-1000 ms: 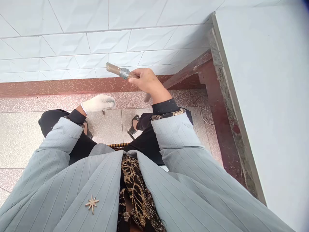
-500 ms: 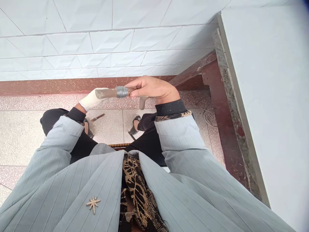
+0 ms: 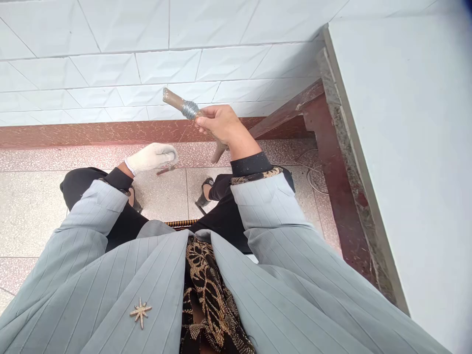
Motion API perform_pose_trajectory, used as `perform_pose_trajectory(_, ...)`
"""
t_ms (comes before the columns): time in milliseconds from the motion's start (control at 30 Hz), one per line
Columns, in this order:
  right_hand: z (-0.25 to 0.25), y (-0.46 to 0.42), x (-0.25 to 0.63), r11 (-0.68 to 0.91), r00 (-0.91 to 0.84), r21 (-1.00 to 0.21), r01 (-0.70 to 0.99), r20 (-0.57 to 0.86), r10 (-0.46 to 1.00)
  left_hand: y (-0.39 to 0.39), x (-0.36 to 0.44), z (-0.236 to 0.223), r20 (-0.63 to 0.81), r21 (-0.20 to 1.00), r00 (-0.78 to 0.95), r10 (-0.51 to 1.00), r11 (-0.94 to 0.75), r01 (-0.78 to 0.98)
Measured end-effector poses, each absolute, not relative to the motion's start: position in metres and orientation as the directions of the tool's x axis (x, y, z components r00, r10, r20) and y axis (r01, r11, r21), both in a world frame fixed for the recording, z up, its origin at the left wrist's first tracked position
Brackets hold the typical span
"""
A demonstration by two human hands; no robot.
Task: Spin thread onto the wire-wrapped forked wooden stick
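Observation:
My right hand (image 3: pixel 221 123), bare, grips a forked brown wooden stick (image 3: pixel 172 99) around its middle. Silvery wire (image 3: pixel 190 109) is wound in a thick band on the stick, just beyond my fingertips. One fork end (image 3: pixel 219 152) juts out below that hand. My left hand (image 3: pixel 151 157) wears a white glove and is closed, lower and to the left of the stick. A thin strand runs down from the wound band toward the glove. Just under the gloved fingers shows a short reddish-brown stick (image 3: pixel 165 170); whether it is held or hangs there, I cannot tell.
A white tiled wall (image 3: pixel 110 69) with a reddish-brown base strip rises ahead. On the right stands a white-topped table (image 3: pixel 405 123) with a dark red wooden frame (image 3: pixel 332 182). Loose wire (image 3: pixel 313 182) lies on the speckled floor (image 3: pixel 29 211) beside it.
My right hand has raised and tilted the forked stick, its wound end now up and to the left. My left hand has come away from the stick, lower and rightward. The short stick has shifted right.

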State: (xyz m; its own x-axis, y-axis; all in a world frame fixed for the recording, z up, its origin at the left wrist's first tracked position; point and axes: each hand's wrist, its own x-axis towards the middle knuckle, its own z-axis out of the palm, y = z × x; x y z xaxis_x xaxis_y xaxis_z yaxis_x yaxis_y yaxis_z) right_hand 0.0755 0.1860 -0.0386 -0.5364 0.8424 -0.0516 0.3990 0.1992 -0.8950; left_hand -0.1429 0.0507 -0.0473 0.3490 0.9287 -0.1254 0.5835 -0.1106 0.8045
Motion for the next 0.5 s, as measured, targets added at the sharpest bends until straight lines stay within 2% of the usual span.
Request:
perform_pose_trajectory(133,-0.037,0.182,0.075,0.388,-0.547,-0.644,0.659,-0.056,0.836,0.049,-0.142,-0.046,-0.117,0.785,0.371,0.921,-0.143,0.602)
perform_pose_trajectory(200,-0.034,0.179,0.075,0.465,-0.592,-0.525,0.713,-0.095,0.8,0.049,-0.145,-0.047,-0.106,0.775,0.35,0.931,-0.144,0.616)
perform_pose_trajectory(300,-0.03,0.175,0.073,0.579,-0.688,-0.389,0.716,-0.26,0.677,0.049,-0.15,-0.05,-0.084,0.759,0.313,0.946,-0.143,0.636)
perform_pose_trajectory(400,-0.031,0.172,0.07,0.656,-0.739,-0.371,0.657,-0.488,0.465,0.049,-0.152,-0.051,-0.092,0.747,0.317,0.944,-0.145,0.649)
perform_pose_trajectory(500,-0.036,0.173,0.069,0.659,-0.758,-0.469,0.589,-0.604,0.248,0.049,-0.152,-0.05,-0.094,0.731,0.311,0.946,-0.147,0.666)
